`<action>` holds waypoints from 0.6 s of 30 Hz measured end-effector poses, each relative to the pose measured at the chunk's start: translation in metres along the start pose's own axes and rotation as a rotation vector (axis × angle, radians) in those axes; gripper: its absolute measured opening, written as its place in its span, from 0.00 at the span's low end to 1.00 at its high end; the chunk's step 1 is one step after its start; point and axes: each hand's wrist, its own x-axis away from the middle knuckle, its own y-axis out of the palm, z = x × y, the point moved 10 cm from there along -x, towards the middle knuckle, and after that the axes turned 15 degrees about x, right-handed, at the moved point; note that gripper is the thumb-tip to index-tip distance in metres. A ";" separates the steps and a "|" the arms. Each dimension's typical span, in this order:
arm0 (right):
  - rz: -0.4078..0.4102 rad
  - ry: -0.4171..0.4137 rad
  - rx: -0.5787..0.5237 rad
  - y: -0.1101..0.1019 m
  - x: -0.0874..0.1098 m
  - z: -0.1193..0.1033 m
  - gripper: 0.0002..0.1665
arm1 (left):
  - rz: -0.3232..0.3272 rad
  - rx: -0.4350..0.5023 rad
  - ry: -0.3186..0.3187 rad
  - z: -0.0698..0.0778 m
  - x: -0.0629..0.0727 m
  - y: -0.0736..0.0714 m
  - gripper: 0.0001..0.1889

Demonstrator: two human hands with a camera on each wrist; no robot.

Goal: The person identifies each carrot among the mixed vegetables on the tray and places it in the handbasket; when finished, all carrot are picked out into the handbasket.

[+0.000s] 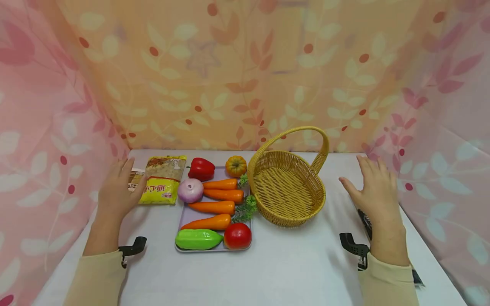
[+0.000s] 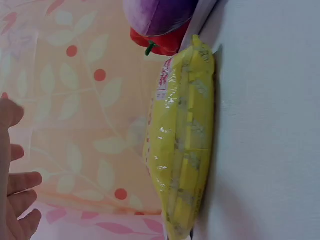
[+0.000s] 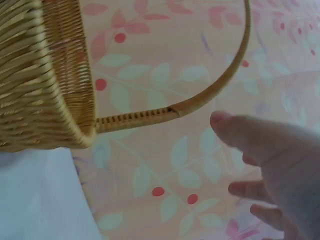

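Note:
My left hand hovers at the left with fingers spread, holding nothing; nearest is a yellow plastic food bag. In the left wrist view, the bag lies apart from the fingers. On the right, my right hand is raised, fingers extended and nothing in it. The round wicker basket stands between it and a lilac tray; its handle arches up near my right thumb in the right wrist view, not touching. The inside of the basket is bare.
Several carrots, a purple onion, red bell pepper, small pumpkin, tomato and ridged green vegetable lie on the tray. A brown packet and dark packet are partly hidden by my hands.

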 end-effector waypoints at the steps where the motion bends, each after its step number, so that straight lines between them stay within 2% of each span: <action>1: 0.017 -0.003 -0.005 -0.005 -0.001 -0.002 0.44 | 0.038 0.014 0.014 0.001 0.002 -0.003 0.36; 3: 0.046 -0.001 -0.025 -0.015 -0.002 -0.007 0.43 | 0.095 0.050 0.028 0.003 0.007 -0.007 0.34; 6: 0.085 0.007 -0.083 -0.028 0.000 -0.017 0.39 | 0.144 0.123 0.038 0.001 0.015 -0.007 0.30; 9: 0.141 -0.020 -0.160 -0.046 0.005 -0.034 0.35 | 0.229 0.274 0.045 -0.002 0.022 -0.005 0.21; 13: 0.250 -0.140 -0.267 -0.074 0.012 -0.066 0.30 | 0.340 0.493 0.032 -0.006 0.031 0.001 0.12; 16: 0.271 -0.245 -0.345 -0.089 0.016 -0.093 0.29 | 0.334 0.594 -0.032 -0.008 0.039 0.015 0.05; 18: 0.252 -0.313 -0.428 -0.095 0.018 -0.111 0.29 | 0.289 0.637 -0.073 -0.009 0.044 0.027 0.01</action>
